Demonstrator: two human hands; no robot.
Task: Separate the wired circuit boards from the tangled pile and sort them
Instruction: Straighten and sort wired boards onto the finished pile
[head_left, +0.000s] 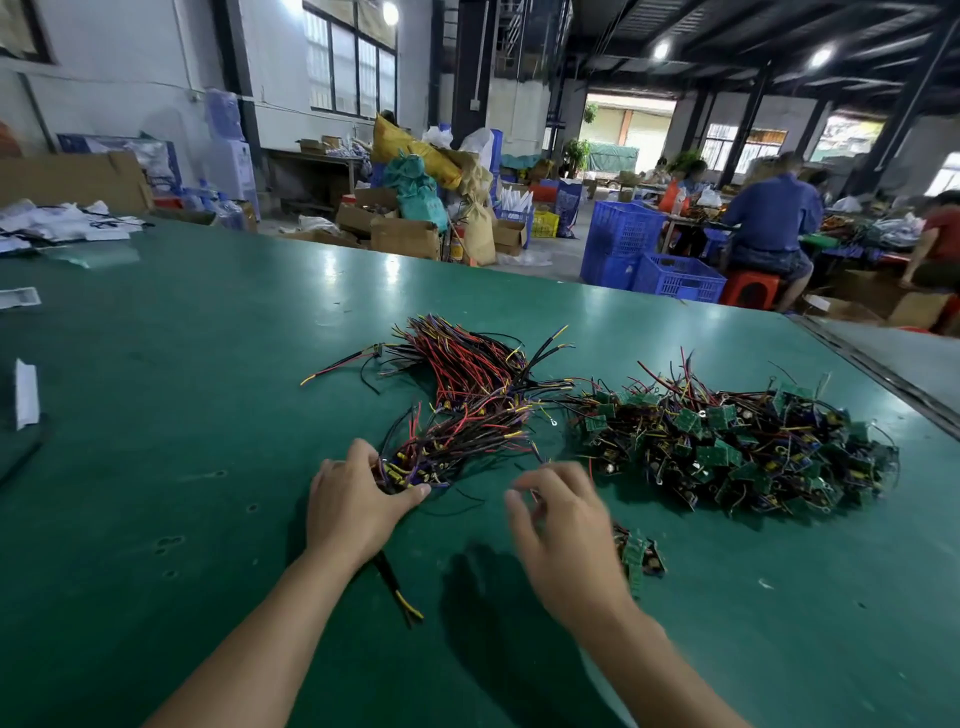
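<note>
Evidently the person is sorting at a green table (208, 415), and the layout is showing the method. The tangled pile (737, 447) of green boards and knotted leads is lying on the right. To its left two combed groups are lying side by side: a far bundle (467, 364) with red and black leads fanning away, and a near bundle (467, 436) just in front of it, their wires seeming to overlap where they cross.

The left hand (358, 504) is cupping the near-left end of the near bundle, fingers curling over the top and thumb lying along its near side. It is probably pinning the board ends together so the leads keep pointing one way.

The right hand (566, 530) is hovering between that bundle and the pile. It is smeared by motion with its fingers loosely bent, and whether it is pinching a thin wire cannot be told.

A few loose boards (641, 558) are lying just right of it, apart from the pile, likely waiting to join a bundle. A black wire (400, 597) with a yellow tip is trailing out from under the left wrist.

Most of the pile is looking untouched, so plenty of sorting is remaining
</note>
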